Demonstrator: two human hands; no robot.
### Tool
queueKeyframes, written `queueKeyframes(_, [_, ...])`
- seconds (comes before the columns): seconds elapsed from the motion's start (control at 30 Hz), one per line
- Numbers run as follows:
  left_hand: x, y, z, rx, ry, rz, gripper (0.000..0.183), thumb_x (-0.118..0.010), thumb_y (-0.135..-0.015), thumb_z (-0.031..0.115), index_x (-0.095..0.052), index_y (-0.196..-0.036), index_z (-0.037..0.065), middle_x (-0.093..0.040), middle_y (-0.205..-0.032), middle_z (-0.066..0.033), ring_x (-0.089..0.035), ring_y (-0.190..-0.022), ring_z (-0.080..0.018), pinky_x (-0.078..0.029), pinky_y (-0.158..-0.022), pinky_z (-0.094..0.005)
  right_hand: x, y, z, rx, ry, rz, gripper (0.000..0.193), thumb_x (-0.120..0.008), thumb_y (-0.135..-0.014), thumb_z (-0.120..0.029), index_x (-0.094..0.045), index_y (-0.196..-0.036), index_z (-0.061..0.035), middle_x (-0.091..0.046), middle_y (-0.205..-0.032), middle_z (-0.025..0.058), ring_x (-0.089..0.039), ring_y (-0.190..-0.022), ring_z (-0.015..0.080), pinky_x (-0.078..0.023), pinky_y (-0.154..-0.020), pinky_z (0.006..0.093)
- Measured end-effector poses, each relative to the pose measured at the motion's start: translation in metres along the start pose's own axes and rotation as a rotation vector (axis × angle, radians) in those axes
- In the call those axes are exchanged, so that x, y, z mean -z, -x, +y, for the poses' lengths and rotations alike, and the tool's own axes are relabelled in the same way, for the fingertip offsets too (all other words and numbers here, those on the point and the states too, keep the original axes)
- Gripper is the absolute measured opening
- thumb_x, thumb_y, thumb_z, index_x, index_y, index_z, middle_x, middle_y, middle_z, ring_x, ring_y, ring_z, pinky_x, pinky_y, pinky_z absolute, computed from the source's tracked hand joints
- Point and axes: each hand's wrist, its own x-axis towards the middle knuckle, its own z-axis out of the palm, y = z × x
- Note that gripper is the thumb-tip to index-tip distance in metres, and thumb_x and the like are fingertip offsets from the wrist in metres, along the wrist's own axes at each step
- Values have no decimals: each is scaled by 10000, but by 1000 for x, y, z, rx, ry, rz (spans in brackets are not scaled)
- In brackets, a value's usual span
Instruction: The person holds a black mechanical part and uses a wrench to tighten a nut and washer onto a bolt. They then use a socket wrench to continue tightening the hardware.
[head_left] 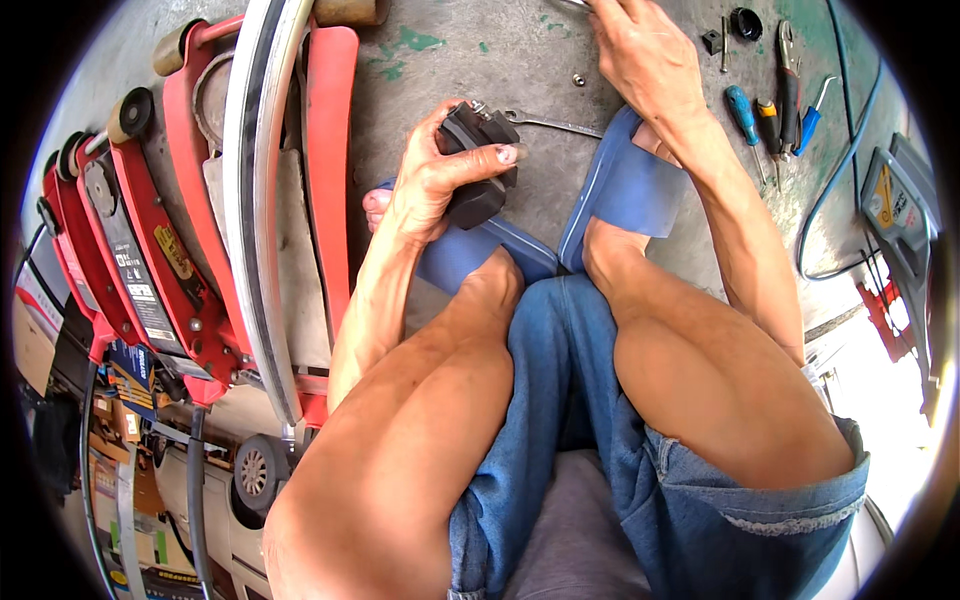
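Observation:
My left hand [425,180] is closed around a black pedal [480,165], thumb across its side. A threaded metal end [481,108] sticks out at the pedal's top. Beside it a metal wrench [555,124] lies on the concrete floor, its far end running behind my right blue slipper [630,190]. Farther forward, my right hand [650,65] reaches to the top edge of the head view, its fingers bent. A sliver of shiny metal shows at those fingertips, mostly cut off by the edge. A small nut [579,79] lies on the floor near this hand.
On the right lie pliers [788,90], a blue screwdriver [742,115], a yellow-black screwdriver [768,125], a blue-handled hook tool [812,125], a bolt [724,45] and a black cap [746,24]. A hose [850,160] curves past them. Red floor jacks [140,240] and a pale rim [262,200] stand left.

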Motion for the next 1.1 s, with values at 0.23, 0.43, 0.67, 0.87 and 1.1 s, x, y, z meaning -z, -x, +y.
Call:
queueKeyframes(0.23, [7,7,6,-62,-114,-18,419,-843,-762,128,-632,-1110,26,-686,-941,-50,-652,-843,-134,-512,-767,-282,-4,39,-39,191,76,-141,193,-684,-751,-99,-597,-920,-66,-623,-890,122,-651,-871,325,-527,-795,459])
queueKeyframes(0.43, [17,0,6,-111,-227,-52,395,-837,-773,124,-637,-1100,29,-681,-918,-30,-635,-825,-111,-500,-755,-270,-11,57,-68,158,170,-235,254,-711,-743,-85,-584,-961,-50,-644,-901,126,-698,-901,315,-573,-774,443])
queueKeyframes(0.67, [18,-5,15,-53,-312,-8,327,-830,-783,117,-641,-1038,40,-670,-876,-18,-608,-789,-97,-490,-718,-258,-17,47,-60,85,74,-141,270,-637,-817,-65,-604,-1080,-15,-653,-904,123,-714,-861,309,-595,-736,438])
queueKeyframes(0.87, [25,-10,25,-74,-422,-12,310,-838,-779,121,-643,-1006,36,-668,-855,-22,-613,-757,-104,-498,-698,-268,-8,47,-69,78,-69,-2,303,-624,-833,-63,-614,-1133,-32,-629,-884,114,-704,-860,302,-588,-758,437])
queueKeyframes(1.1, [15,-21,31,-98,-597,-61,411,-853,-731,164,-669,-1039,-36,-707,-855,-73,-649,-782,-148,-529,-729,-303,-16,52,-70,98,-40,137,301,-644,-822,-81,-618,-1121,-59,-602,-902,80,-678,-855,276,-583,-739,425])
